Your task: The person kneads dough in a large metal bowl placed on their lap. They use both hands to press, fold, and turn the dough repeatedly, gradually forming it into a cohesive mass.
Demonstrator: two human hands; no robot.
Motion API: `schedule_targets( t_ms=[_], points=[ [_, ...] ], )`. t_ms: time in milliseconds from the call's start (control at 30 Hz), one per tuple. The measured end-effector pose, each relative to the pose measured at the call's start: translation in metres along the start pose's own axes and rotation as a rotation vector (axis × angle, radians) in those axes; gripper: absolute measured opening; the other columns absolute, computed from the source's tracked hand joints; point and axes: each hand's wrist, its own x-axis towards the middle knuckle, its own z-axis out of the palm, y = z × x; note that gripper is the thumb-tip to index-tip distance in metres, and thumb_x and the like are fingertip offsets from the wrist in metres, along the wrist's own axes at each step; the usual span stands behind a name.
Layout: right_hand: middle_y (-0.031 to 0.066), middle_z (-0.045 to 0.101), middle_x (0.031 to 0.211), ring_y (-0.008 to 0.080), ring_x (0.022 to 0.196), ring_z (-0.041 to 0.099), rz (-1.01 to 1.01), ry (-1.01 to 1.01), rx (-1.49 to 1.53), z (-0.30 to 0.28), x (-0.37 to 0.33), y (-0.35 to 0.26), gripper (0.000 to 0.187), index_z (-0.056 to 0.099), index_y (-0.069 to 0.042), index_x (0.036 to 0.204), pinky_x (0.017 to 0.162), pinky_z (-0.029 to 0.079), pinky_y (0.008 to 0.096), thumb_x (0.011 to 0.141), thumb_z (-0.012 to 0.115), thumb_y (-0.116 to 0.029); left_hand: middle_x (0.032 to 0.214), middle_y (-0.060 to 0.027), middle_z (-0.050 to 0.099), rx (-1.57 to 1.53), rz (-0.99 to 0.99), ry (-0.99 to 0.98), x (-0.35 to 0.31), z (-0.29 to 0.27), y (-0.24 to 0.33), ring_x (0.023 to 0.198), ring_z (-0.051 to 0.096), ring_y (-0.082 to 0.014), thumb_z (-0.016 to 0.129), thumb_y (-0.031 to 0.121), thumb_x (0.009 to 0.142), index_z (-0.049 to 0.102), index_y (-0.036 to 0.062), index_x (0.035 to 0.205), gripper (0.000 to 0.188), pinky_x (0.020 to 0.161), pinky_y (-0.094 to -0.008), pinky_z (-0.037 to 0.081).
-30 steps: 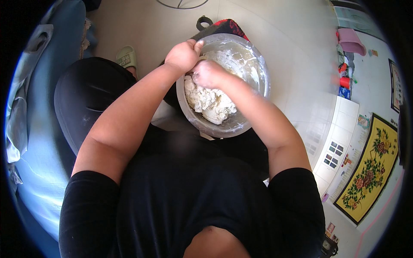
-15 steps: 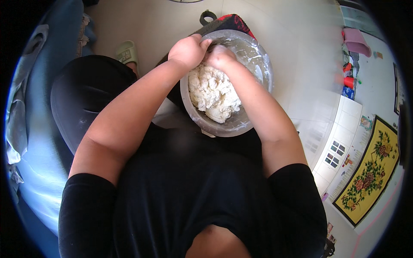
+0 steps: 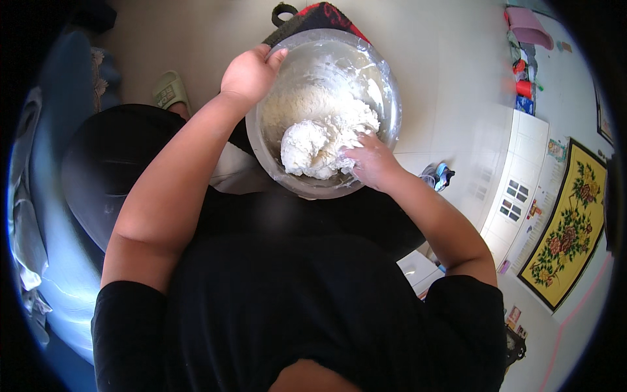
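A wide grey mixing bowl (image 3: 260,147) tilts in front of me, its inner wall smeared with white. Inside lies a lumpy mass of white dough (image 3: 307,145), with loose flour (image 3: 297,104) on its far side. My left hand (image 3: 249,75) is closed on the bowl's far left rim, thumb on the edge. At the right of the dough, my right hand (image 3: 372,162) has its floury fingers curved around the lump and pressed into it; the fingertips are partly hidden in it.
A dark and red patterned cloth (image 3: 326,18) with a black loop lies under the bowl's far side. My knee (image 3: 111,163) is at the left, near a green slipper (image 3: 171,90). Blue furniture (image 3: 68,261) fills the left edge. A shoe (image 3: 439,176) sits on the floor at right.
My right hand has come from the bowl's far side to the right of the dough. The lump has shifted and flour shows beyond it. My left hand stays at the rim.
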Motion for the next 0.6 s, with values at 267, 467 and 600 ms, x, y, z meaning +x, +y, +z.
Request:
schedule_targets(
  t_ms=[267,467,600],
  points=[
    [0.0102,0.059,0.083,0.0211,0.077,0.056,-0.270,0.108,-0.337,0.025,0.086,-0.012,0.010,0.063,-0.014,0.071,0.057,0.051,0.0318,0.071,0.057,-0.005,0.079,-0.0177,0.062,-0.038,0.059,0.070,0.004,0.012,-0.004,0.080,0.059,-0.0326,0.046,0.047,0.085,0.058,0.0030,0.089,0.046,0.073,-0.0395,0.046],
    [0.0134,0.058,0.089,0.0245,0.086,0.055,-0.190,0.341,-0.114,0.013,0.131,-0.010,0.025,0.062,-0.007,0.089,0.074,0.049,0.0332,0.064,0.063,-0.005,0.093,-0.0209,0.061,0.072,0.108,0.187,0.009,0.016,-0.007,0.093,0.057,-0.0348,0.045,0.046,0.085,0.057,0.0008,0.103,0.050,0.083,-0.0392,0.044],
    [0.0143,0.057,0.095,0.0242,0.093,0.055,-0.059,-0.105,0.048,-0.016,0.105,-0.008,0.032,0.058,-0.007,0.103,0.079,0.047,0.0342,0.071,0.061,-0.009,0.093,-0.0215,0.061,-0.046,0.069,0.147,0.010,0.018,-0.003,0.093,0.058,-0.0340,0.047,0.046,0.084,0.057,0.0006,0.102,0.050,0.084,-0.0387,0.043]
  ],
)
